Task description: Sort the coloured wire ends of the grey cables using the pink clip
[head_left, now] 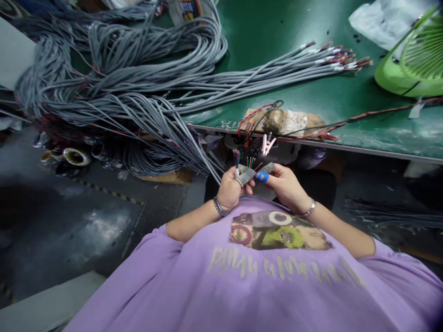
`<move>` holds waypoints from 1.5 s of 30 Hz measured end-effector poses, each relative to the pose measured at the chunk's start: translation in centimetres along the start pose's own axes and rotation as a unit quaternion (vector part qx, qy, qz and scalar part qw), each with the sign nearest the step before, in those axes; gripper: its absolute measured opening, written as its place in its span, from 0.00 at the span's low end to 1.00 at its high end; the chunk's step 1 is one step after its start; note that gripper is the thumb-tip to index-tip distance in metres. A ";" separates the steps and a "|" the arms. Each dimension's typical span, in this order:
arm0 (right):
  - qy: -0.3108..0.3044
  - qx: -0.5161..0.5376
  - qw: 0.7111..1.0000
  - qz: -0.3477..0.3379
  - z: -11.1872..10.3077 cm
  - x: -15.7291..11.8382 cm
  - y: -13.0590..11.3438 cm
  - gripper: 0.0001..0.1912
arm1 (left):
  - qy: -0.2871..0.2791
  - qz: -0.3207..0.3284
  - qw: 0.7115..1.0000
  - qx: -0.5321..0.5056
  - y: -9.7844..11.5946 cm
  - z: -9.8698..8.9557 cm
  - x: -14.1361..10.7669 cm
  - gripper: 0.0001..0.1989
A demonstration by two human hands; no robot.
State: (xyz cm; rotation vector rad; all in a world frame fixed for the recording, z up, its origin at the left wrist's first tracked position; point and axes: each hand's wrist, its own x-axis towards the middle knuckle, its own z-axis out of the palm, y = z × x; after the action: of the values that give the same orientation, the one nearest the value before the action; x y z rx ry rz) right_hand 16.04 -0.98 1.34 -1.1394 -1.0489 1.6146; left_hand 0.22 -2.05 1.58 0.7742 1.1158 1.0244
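My left hand [232, 186] is closed around the end of a grey cable, with thin coloured wires [250, 162] fanning out above the fingers. Close against it on the right, my right hand [282, 182] pinches at the wires, its thumb wrapped in blue tape [262, 176]. Grey coverings sit on some fingertips of both hands. Grey cables [204, 159] run from the left down towards my left hand. Just above the hands, a pink clip [267, 145] is at the table's edge.
A green table [294, 27] bears large coils of grey cable [152, 50] and a bundle with stripped ends [332, 60]. A motor-like part [273, 121] with wires lies at its front edge. A green fan [424, 60] and plastic bag [384, 20] are at right.
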 end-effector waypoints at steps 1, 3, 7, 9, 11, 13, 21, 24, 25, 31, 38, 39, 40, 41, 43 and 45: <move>-0.013 -0.002 1.000 0.002 -0.1 0.0 -0.1 0.22 | 0.002 0.003 1.000 0.001 0.0 0.0 0.0 0.22; -0.042 -0.003 0.999 0.010 -0.4 0.0 -0.2 0.22 | 0.002 0.011 1.000 0.007 0.0 0.0 0.0 0.21; -0.026 0.029 0.999 0.030 -1.4 0.4 -0.5 0.23 | 0.002 0.018 1.000 0.024 0.2 -0.1 -0.1 0.22; 0.001 0.043 0.998 0.041 -1.7 0.8 -0.6 0.24 | -0.002 0.007 0.999 0.033 0.2 0.0 -0.1 0.22; 0.009 0.036 0.998 0.041 -1.7 1.2 -0.7 0.25 | -0.012 0.000 0.999 0.043 0.2 0.0 -0.1 0.23; 0.000 0.023 0.999 0.036 -1.4 1.5 -0.8 0.24 | -0.023 0.001 0.998 0.054 0.3 0.1 -0.1 0.22; 0.014 0.066 0.997 0.034 -0.2 1.5 -0.1 0.18 | -0.016 0.013 0.999 0.041 0.2 0.0 -0.1 0.22; 0.031 0.116 0.991 0.053 -0.6 1.7 0.1 0.20 | -0.017 0.011 0.999 0.025 0.0 -0.4 -0.2 0.22; 0.040 0.139 0.988 0.059 -0.9 1.9 0.0 0.20 | -0.026 0.002 0.999 0.021 0.1 -0.5 -0.1 0.21; 0.059 0.206 0.972 0.094 -2.4 3.7 -0.6 0.25 | -0.108 -0.056 0.992 -0.023 1.2 -0.6 0.5 0.22; -0.006 0.148 0.989 0.020 -2.0 6.0 -0.9 0.29 | -0.158 -0.078 0.984 -0.021 1.9 1.0 1.6 0.22; 0.009 0.125 0.992 -0.014 -1.8 6.1 -0.8 0.28 | -0.160 -0.079 0.984 -0.020 1.9 1.1 1.8 0.22; 0.036 0.098 0.993 -0.050 -1.6 6.1 -0.7 0.28 | -0.160 -0.080 0.984 -0.022 2.0 1.2 2.0 0.22; 0.068 0.072 0.992 -0.082 -1.3 6.1 -0.6 0.28 | -0.159 -0.081 0.984 -0.024 2.0 1.2 2.1 0.22; 0.117 0.044 0.985 -0.116 -0.8 6.1 -0.5 0.29 | -0.156 -0.079 0.984 -0.033 2.0 1.2 2.4 0.23; 0.113 0.077 0.986 -0.096 -0.4 6.2 -0.5 0.30 | -0.152 -0.076 0.985 -0.041 2.1 1.2 2.7 0.23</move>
State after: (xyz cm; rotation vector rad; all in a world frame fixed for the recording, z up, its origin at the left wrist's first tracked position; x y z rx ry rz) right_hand 15.29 5.11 0.31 -1.0558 -0.8448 1.3556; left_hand 1.10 1.17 2.87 0.7386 0.8502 0.7872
